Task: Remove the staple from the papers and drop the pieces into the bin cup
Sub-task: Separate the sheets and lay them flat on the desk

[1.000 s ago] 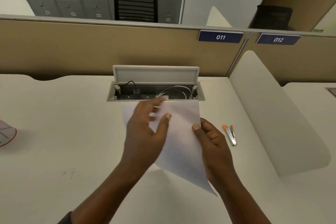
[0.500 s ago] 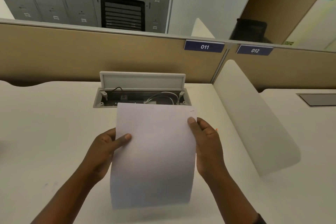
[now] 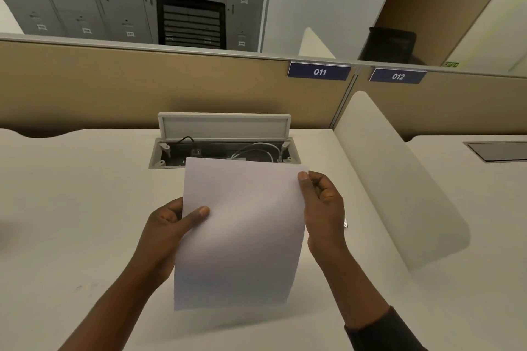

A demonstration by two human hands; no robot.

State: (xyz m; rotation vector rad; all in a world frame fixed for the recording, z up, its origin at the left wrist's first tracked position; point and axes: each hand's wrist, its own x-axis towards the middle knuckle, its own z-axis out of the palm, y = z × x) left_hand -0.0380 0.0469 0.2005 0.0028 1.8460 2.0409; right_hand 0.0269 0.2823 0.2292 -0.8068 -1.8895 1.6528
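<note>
Head view showed papers (image 3: 242,231) lifted above the worktop (image 3: 71,208), left hand (image 3: 168,234) pinching their left edge, right hand (image 3: 322,208) pinching the top right corner.

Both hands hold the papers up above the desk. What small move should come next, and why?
Probably lay the papers flat on the desk. The left hand and right hand both pinch the edges, so neither hand is free to work on the top right corner.
</note>
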